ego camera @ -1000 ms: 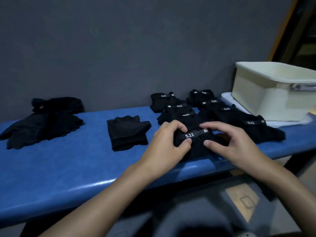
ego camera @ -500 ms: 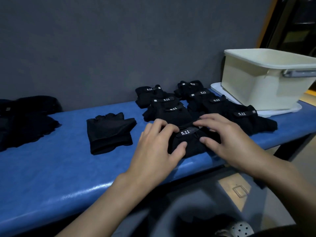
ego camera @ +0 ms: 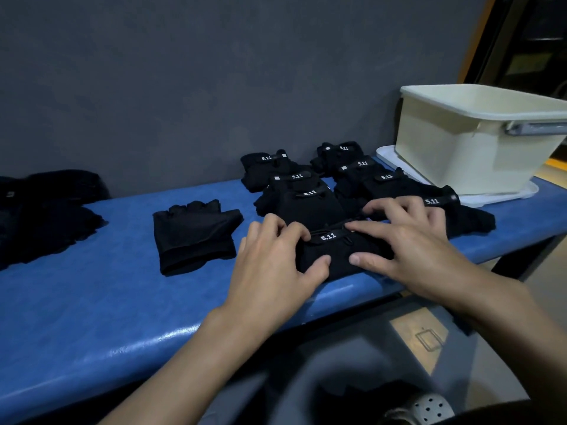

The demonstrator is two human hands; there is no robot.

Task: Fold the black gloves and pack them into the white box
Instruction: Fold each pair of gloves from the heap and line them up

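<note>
A folded black glove (ego camera: 337,254) with a white "5.11" tag lies near the front edge of the blue bench (ego camera: 92,302). My left hand (ego camera: 273,265) grips its left end, fingers curled over the top and thumb at the front. My right hand (ego camera: 411,250) holds its right end, index finger along the top and thumb pressing the front. Behind it, several folded black gloves (ego camera: 303,204) lie in two rows. The white box (ego camera: 460,154) stands open at the far right; its inside is hidden.
An unfolded fingerless black glove (ego camera: 193,234) lies flat left of my hands. A loose pile of black gloves (ego camera: 40,216) sits at the bench's left end. The box rests on a white lid (ego camera: 506,194). A grey wall backs the bench.
Both hands stay on the same folded glove. My right fingers have shifted along its top, and the view has swung slightly left and back.
</note>
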